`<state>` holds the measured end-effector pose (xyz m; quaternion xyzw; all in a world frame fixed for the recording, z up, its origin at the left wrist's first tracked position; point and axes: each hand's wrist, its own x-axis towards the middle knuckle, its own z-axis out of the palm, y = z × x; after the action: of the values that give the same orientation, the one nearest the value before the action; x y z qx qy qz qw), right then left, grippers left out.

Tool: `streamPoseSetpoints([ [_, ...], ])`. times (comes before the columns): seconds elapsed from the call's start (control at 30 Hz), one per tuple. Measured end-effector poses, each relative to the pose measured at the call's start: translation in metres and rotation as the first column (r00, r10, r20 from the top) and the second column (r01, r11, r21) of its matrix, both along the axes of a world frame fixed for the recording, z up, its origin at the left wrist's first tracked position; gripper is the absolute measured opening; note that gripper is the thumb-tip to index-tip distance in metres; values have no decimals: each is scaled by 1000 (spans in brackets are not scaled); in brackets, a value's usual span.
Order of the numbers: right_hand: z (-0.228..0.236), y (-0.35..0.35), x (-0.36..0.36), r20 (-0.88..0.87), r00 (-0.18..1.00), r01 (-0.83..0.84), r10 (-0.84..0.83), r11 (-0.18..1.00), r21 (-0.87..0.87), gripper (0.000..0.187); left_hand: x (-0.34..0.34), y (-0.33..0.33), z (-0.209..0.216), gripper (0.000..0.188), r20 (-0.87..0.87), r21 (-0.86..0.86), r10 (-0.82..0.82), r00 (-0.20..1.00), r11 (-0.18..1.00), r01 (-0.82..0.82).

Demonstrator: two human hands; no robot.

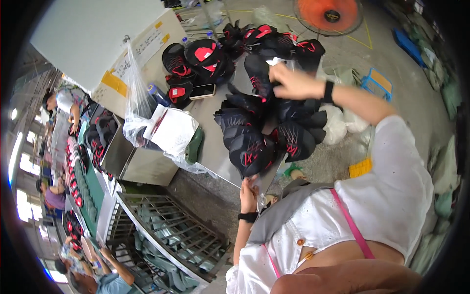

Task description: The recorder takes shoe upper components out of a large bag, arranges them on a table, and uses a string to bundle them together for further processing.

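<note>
Right hand [297, 84] stretched out over black shoes [251, 146], left hand [248, 197] low, pinched, both grips unclear, barred crate [142, 225] holding grey-green pieces [159, 264]

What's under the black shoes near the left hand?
The grey table shows beside the shoes and seems to support them; anything directly beneath is covered.

Round orange fan [329, 15] beyond table [211, 153]; phone [202, 91] atop table.

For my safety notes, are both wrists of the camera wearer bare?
No, a black right wristband and a black left wristband show.
</note>
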<state>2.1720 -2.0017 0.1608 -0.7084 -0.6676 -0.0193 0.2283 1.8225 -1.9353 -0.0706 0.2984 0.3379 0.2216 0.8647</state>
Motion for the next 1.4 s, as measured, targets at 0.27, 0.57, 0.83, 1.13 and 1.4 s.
streamPoseSetpoints([
  [0.27, -121, -105, -110, 35, 971, 237, -235, 951, -200, 88, 28, -40, 84, 83, -572, 811, 274, 774, 333, 481],
  [0.57, -141, -91, 35, 258, 966, 82, -14, 963, -256, 80, 100, 97, 38, 64, -559, 811, 323, 764, 409, 420],
  [0.83, -143, -43, 2, 54, 965, 263, -258, 940, -216, 80, 38, 64, 42, 47, -489, 754, 172, 855, 576, 316],
  [1.13, -147, -37, -5, 296, 954, 42, 44, 960, -278, 79, -24, 60, 33, 39, -549, 689, 207, 810, 660, 299],
  [1.4, -133, -43, 57, 154, 983, -62, 103, 966, -249, 61, 29, 118, 77, 47, -669, 739, 179, 721, 264, 620],
])
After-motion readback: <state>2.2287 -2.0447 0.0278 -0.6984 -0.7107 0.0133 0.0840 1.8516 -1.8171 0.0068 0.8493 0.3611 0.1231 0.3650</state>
